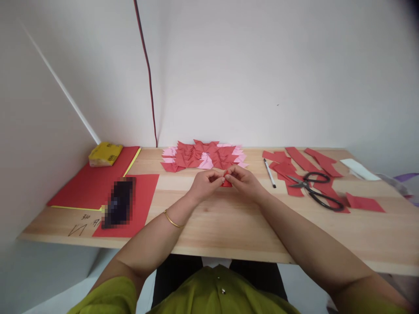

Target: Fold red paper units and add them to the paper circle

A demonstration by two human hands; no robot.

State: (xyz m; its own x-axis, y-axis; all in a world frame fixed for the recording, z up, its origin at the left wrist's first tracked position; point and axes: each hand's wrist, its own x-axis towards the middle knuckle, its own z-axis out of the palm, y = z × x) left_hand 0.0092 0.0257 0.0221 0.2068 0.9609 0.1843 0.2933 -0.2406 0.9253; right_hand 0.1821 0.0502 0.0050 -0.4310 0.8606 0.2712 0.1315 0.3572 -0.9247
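Between my fingertips, above the middle of the wooden table (225, 231), is a small piece of folded red paper (227, 183). My left hand (207, 183) pinches it from the left, thumb and index finger together. From the other side my right hand (244, 181) grips it the same way, the two hands almost touching. Part of the paper is hidden behind the fingers. Just beyond my hands lies a cluster of folded red and pink paper pieces (190, 156) with pointed tips, spread along the wall.
Black-handled scissors (306, 185) lie on red paper strips (301, 159) at right, beside a pen (270, 173) and a white strip (360, 169). At left, red sheets (98, 183) carry a yellow packet (106, 154) and a blurred dark phone-like object (119, 203).
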